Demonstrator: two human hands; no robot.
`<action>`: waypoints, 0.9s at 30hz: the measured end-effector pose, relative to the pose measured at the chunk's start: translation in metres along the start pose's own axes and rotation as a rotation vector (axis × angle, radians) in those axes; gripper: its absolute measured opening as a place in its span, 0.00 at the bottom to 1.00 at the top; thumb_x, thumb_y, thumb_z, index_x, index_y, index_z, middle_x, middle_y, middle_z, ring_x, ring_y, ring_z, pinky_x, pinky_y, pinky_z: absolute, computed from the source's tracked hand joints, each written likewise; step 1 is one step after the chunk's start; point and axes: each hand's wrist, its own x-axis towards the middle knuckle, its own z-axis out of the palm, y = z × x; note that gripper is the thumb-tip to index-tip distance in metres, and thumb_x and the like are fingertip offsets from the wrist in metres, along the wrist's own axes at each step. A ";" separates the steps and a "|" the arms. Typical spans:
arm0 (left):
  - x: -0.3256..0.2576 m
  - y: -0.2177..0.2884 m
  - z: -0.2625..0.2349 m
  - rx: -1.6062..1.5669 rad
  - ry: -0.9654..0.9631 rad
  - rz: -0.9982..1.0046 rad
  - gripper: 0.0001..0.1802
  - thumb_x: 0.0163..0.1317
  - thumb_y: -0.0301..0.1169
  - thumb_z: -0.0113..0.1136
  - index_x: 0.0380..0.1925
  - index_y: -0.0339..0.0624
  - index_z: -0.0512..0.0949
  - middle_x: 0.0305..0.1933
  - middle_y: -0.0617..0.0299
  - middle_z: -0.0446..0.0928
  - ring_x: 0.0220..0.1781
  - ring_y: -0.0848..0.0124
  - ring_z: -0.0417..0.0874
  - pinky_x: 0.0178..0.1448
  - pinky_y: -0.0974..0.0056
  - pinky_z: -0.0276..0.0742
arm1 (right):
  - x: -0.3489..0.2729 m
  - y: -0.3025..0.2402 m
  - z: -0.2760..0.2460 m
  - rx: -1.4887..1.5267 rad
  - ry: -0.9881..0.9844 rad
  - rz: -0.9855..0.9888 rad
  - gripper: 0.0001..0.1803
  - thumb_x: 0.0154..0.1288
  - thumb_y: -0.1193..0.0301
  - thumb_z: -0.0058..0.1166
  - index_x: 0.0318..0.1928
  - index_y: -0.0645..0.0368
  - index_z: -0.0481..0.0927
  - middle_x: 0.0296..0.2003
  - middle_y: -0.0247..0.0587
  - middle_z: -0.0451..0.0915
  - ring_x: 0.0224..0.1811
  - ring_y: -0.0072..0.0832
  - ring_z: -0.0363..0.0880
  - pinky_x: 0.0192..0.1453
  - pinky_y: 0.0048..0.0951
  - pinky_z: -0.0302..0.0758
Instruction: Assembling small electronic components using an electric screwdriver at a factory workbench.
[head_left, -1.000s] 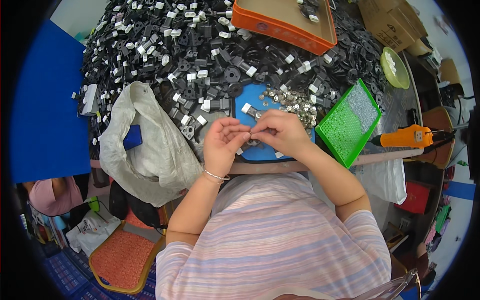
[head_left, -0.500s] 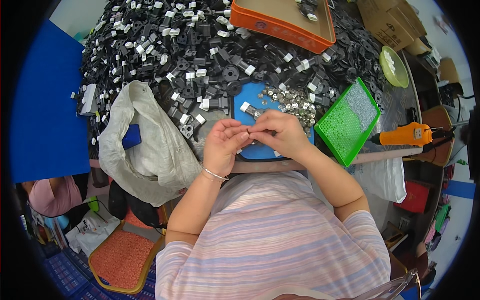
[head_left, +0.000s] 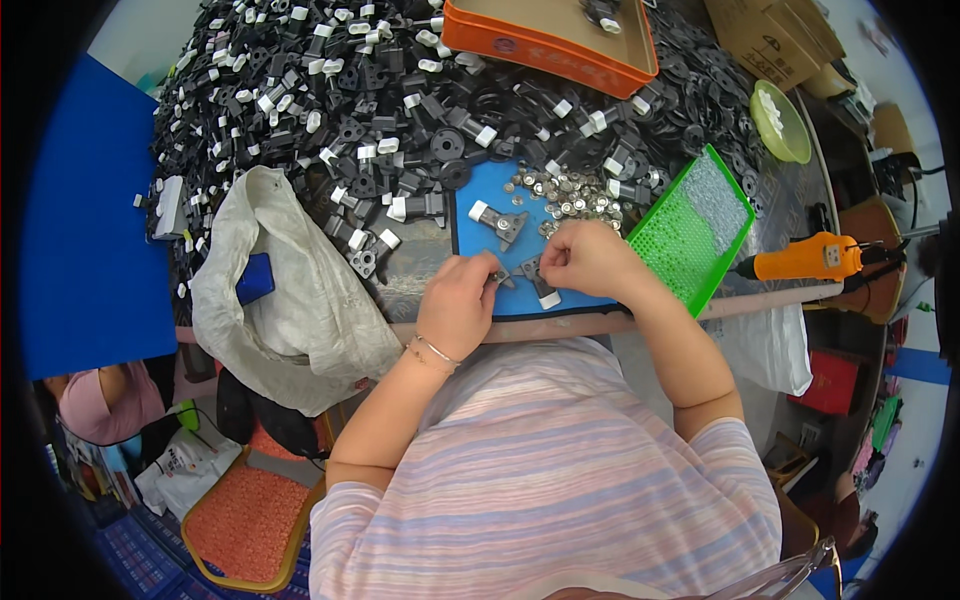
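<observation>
Both my hands are low over a blue mat (head_left: 482, 185) at the table's front edge. My left hand (head_left: 459, 303) has its fingers drawn together against a small dark piece, mostly hidden under the fingertips. Close by on the right, my right hand (head_left: 590, 262) is closed in a pinch, and what its fingertips hold is hidden. Between the hands lies a black plastic part with a white end (head_left: 546, 294), right beside my right fingers. Farther back on the mat rests another black part with a white end (head_left: 500, 224). Behind my right hand lie loose silvery round metal pieces (head_left: 577, 192).
A heap of black parts (head_left: 350, 90) covers the table's back, with an orange box (head_left: 560, 68) on it. To the right are a green tray of small pieces (head_left: 665, 255) and an orange power tool (head_left: 805, 258). A whitish sack (head_left: 335, 315) hangs at the left edge.
My hands, which met fingertip to fingertip, have come apart and lowered to the mat. The left one stays left; the right one has shifted slightly right. The parts between them now show.
</observation>
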 end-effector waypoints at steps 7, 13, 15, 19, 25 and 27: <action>0.000 0.003 -0.005 0.104 -0.015 -0.026 0.17 0.44 0.21 0.62 0.37 0.41 0.73 0.32 0.57 0.76 0.37 0.57 0.75 0.41 0.57 0.72 | -0.001 -0.001 0.001 -0.060 0.074 -0.066 0.08 0.41 0.70 0.60 0.24 0.61 0.81 0.25 0.43 0.79 0.28 0.34 0.79 0.35 0.31 0.76; -0.004 0.003 -0.013 0.204 -0.017 0.115 0.17 0.39 0.25 0.68 0.33 0.42 0.79 0.50 0.55 0.74 0.51 0.54 0.72 0.52 0.55 0.69 | -0.001 0.004 0.006 -0.015 0.069 -0.026 0.09 0.43 0.70 0.65 0.26 0.60 0.81 0.26 0.38 0.77 0.29 0.27 0.76 0.33 0.28 0.73; -0.007 0.001 -0.012 0.225 -0.025 0.112 0.17 0.38 0.26 0.68 0.34 0.43 0.80 0.51 0.55 0.73 0.52 0.54 0.71 0.54 0.54 0.68 | -0.001 0.005 0.006 -0.020 0.044 -0.021 0.09 0.44 0.70 0.65 0.26 0.60 0.81 0.27 0.38 0.77 0.29 0.28 0.76 0.34 0.27 0.73; -0.013 -0.002 -0.014 0.249 -0.028 0.105 0.18 0.39 0.27 0.69 0.35 0.43 0.80 0.52 0.55 0.73 0.54 0.54 0.70 0.55 0.55 0.67 | -0.002 0.005 0.007 -0.017 0.024 -0.027 0.09 0.44 0.70 0.66 0.26 0.60 0.81 0.27 0.39 0.77 0.29 0.28 0.76 0.34 0.28 0.73; -0.012 -0.005 -0.015 0.166 -0.008 0.065 0.17 0.40 0.28 0.69 0.35 0.42 0.80 0.51 0.55 0.73 0.53 0.54 0.72 0.54 0.55 0.68 | -0.003 0.004 0.006 0.052 0.046 0.001 0.09 0.45 0.71 0.65 0.26 0.61 0.80 0.26 0.39 0.76 0.28 0.27 0.75 0.32 0.27 0.73; -0.008 -0.011 -0.019 0.163 0.021 0.074 0.16 0.41 0.29 0.68 0.35 0.42 0.79 0.51 0.54 0.73 0.52 0.54 0.72 0.54 0.55 0.67 | -0.002 0.005 0.008 0.001 0.077 -0.043 0.09 0.45 0.71 0.64 0.27 0.62 0.80 0.26 0.39 0.76 0.27 0.26 0.75 0.31 0.26 0.72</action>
